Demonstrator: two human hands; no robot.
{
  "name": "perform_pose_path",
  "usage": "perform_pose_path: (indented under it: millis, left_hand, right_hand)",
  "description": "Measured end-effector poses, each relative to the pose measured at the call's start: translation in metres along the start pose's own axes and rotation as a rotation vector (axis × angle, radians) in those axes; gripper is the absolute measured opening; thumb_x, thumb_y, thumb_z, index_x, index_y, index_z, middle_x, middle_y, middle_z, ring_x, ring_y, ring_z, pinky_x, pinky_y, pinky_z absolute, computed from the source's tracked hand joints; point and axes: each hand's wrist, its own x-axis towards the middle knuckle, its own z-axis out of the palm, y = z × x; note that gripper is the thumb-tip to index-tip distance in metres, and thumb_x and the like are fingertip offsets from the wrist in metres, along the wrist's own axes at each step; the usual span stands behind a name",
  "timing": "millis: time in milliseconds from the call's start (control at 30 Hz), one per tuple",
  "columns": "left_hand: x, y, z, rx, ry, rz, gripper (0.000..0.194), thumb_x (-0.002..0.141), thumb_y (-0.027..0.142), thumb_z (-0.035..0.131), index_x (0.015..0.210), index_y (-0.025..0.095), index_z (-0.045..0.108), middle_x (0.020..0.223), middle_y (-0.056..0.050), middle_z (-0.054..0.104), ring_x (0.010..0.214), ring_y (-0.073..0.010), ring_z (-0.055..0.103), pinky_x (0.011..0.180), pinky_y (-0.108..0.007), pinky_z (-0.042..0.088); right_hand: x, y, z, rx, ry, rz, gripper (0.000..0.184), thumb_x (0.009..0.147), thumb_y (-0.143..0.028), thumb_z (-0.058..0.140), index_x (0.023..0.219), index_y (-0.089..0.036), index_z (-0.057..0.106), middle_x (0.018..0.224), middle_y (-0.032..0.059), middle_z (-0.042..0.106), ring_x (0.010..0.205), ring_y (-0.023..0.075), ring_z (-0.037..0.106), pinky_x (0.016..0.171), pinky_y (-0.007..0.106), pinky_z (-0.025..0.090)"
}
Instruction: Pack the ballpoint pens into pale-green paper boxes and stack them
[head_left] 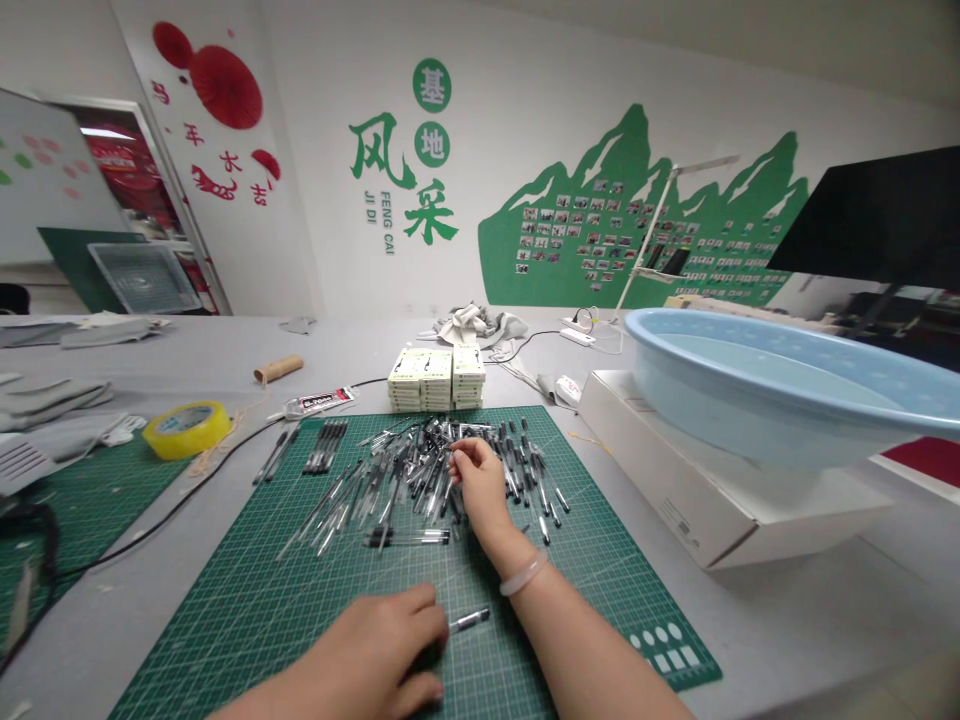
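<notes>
My right hand (pixel 481 482) reaches over a heap of clear pens with black caps (pixel 420 465), thumb and forefinger pinched together at its near right side. What sits between those fingertips blends into the heap. Close to me, my left hand (pixel 390 640) hovers low over the green cutting mat (pixel 300 620), fingers bent, thumb apart from the forefinger. Just beyond its forefinger is a single pen (pixel 471 620), its left end hidden by the hand. Between the hands lie a few pens side by side (pixel 409 537). A neat row of pens (pixel 325 446) is left of the heap.
Stacked small white boxes (pixel 435 380) stand behind the heap. On the right, a blue basin (pixel 750 400) rests on a white carton (pixel 675 490). To the left are yellow tape (pixel 187 430), a black cable (pixel 180 492) and grey gloves (pixel 52 400).
</notes>
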Motion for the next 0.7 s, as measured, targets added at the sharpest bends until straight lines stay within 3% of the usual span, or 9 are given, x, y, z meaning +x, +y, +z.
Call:
perform_pose_path:
  millis: [133,267,367,567,633,700]
  left_hand:
    - [0.003,0.002,0.008,0.088,0.023,-0.041,0.010,0.079,0.020,0.055,0.088,0.024,0.054,0.094,0.000,0.062,0.075,-0.0165,0.059,0.062,-0.026,0.037]
    - [0.016,-0.017,-0.014,0.028,0.035,-0.062,0.009,0.077,0.025,0.058,0.086,0.024,0.054,0.088,0.001,0.063,0.074,-0.0163,0.058,0.061,-0.025,0.036]
    - [0.026,-0.036,-0.036,0.030,0.004,-0.025,0.005,0.074,0.025,0.059,0.079,0.024,0.059,0.083,0.002,0.064,0.074,-0.0160,0.058,0.061,-0.024,0.036]
    - [0.059,-0.072,-0.082,0.081,0.250,-0.060,0.012,0.078,0.032,0.054,0.078,0.021,0.062,0.076,-0.001,0.064,0.071,-0.0166,0.056,0.063,-0.025,0.037]
    - [0.071,-0.083,-0.089,-0.007,0.289,-0.013,0.016,0.078,0.035,0.056,0.078,0.021,0.064,0.075,-0.001,0.065,0.071,-0.0165,0.057,0.064,-0.025,0.039]
    - [0.081,-0.093,-0.089,-0.147,0.398,-0.017,0.019,0.077,0.039,0.057,0.082,0.022,0.065,0.080,-0.001,0.067,0.074,-0.0169,0.059,0.067,-0.025,0.042]
  right_hand:
    - [-0.001,0.000,-0.001,-0.014,0.002,-0.016,0.011,0.073,-0.024,0.053,0.081,-0.019,0.058,0.066,-0.0012,0.058,0.054,0.0133,0.052,0.048,0.024,0.041]
    - [-0.001,-0.002,-0.002,-0.014,-0.007,-0.019,0.010,0.073,-0.023,0.053,0.081,-0.019,0.058,0.065,-0.0014,0.058,0.054,0.0131,0.052,0.048,0.023,0.042]
    - [-0.001,-0.004,-0.001,-0.042,-0.096,-0.009,0.010,0.073,-0.022,0.054,0.081,-0.019,0.060,0.066,-0.0013,0.059,0.055,0.0128,0.053,0.048,0.022,0.041]
    - [-0.011,-0.005,0.007,-0.145,-0.443,0.025,0.011,0.075,-0.027,0.061,0.082,-0.019,0.064,0.066,-0.0016,0.062,0.053,0.0122,0.055,0.050,0.023,0.044]
    - [-0.012,-0.005,0.007,-0.170,-0.467,0.026,0.012,0.076,-0.030,0.061,0.082,-0.020,0.064,0.061,-0.0030,0.060,0.046,0.0108,0.052,0.044,0.022,0.040]
    - [-0.009,-0.005,0.005,-0.165,-0.403,0.026,0.014,0.078,-0.033,0.060,0.079,-0.019,0.064,0.055,-0.0040,0.057,0.041,0.0098,0.047,0.041,0.021,0.035]
